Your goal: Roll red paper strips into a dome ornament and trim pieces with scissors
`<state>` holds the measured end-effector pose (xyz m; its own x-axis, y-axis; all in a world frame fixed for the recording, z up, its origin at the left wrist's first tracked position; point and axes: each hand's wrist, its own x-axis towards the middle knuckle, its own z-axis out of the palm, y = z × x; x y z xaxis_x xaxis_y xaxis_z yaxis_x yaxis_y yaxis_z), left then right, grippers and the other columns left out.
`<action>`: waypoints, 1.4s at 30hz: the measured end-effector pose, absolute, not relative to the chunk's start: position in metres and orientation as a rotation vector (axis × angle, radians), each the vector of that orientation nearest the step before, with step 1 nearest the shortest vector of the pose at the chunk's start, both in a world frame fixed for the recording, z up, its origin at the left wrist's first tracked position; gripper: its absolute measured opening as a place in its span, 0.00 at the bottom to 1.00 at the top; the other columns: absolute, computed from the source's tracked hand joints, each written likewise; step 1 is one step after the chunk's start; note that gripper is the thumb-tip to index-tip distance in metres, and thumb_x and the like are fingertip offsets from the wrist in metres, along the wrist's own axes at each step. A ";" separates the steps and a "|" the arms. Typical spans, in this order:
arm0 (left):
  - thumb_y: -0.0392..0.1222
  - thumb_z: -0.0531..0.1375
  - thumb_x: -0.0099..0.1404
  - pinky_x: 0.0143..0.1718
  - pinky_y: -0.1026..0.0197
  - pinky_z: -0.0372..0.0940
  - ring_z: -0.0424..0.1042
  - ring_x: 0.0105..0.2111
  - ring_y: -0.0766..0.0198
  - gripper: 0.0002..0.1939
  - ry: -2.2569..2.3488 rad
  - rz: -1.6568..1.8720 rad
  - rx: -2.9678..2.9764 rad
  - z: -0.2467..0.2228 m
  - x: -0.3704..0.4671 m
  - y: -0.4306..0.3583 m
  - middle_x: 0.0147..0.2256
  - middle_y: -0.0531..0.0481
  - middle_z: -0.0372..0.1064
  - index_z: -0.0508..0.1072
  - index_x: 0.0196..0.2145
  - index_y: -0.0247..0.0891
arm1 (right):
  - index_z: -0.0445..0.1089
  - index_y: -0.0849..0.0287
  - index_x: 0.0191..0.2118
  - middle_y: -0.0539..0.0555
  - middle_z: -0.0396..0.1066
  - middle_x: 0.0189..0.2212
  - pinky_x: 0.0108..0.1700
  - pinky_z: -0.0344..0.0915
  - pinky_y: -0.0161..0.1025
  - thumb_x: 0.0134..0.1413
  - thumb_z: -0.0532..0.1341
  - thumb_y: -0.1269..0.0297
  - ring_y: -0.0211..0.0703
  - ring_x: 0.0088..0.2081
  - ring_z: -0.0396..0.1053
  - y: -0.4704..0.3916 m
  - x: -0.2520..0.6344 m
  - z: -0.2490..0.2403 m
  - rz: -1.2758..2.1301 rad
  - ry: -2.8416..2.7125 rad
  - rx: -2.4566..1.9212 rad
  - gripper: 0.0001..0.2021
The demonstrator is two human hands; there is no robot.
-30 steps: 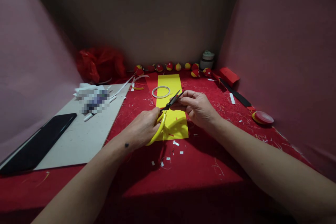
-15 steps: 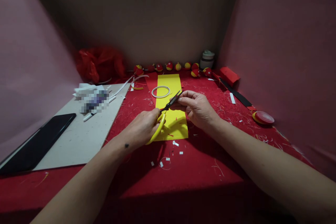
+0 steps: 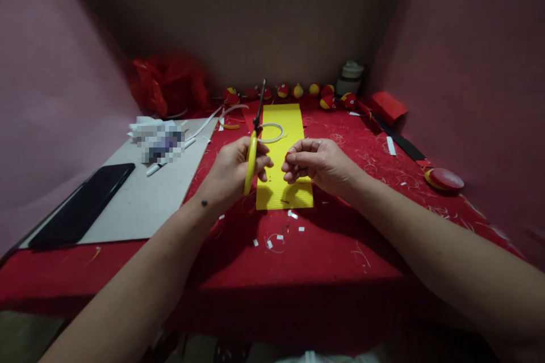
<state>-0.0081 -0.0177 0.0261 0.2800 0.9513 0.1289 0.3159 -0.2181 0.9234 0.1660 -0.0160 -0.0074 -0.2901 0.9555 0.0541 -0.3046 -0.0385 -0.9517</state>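
My left hand [image 3: 234, 173] holds a pair of scissors [image 3: 251, 161] with yellow handles and dark blades. The blades point up and away, and they look closed. Facing it across a narrow gap, my right hand [image 3: 321, 164] pinches a tiny red piece [image 3: 288, 155] between thumb and forefinger; its exact shape is too small to tell. Both hands are above a yellow corrugated sheet [image 3: 285, 195] on the red cloth. On the sheet's far half rests a thin pale ring of tape [image 3: 272, 140], partly behind the scissors.
A grey board [image 3: 123, 221] at left carries a black phone-like slab [image 3: 85, 201] and a white pen [image 3: 156, 169]. Several red-and-yellow balls [image 3: 283, 90] line the back beside a lidded jar [image 3: 349, 76]. A red bag [image 3: 170, 85] lies back left, a tape roll [image 3: 445, 178] right. White scraps [image 3: 280, 237] litter the cloth.
The scissors have come away from my right hand and swung upright in my left. My hands have drawn apart, with the red piece now visible in my right fingers. The view has tilted slightly downward.
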 end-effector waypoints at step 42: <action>0.35 0.62 0.50 0.24 0.68 0.58 0.61 0.23 0.73 0.10 1.037 1.120 1.401 0.016 0.000 -0.019 0.25 0.56 0.62 0.67 0.32 0.34 | 0.69 0.62 0.28 0.50 0.71 0.22 0.26 0.64 0.33 0.44 0.65 0.63 0.32 0.20 0.65 -0.028 0.155 -0.008 1.510 -1.324 -0.932 0.08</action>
<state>0.0001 -0.0195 0.0164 0.1968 0.9751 0.1024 0.0270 -0.1098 0.9936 0.1545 -0.0279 -0.0081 -0.3161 0.9485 0.0196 -0.1434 -0.0274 -0.9893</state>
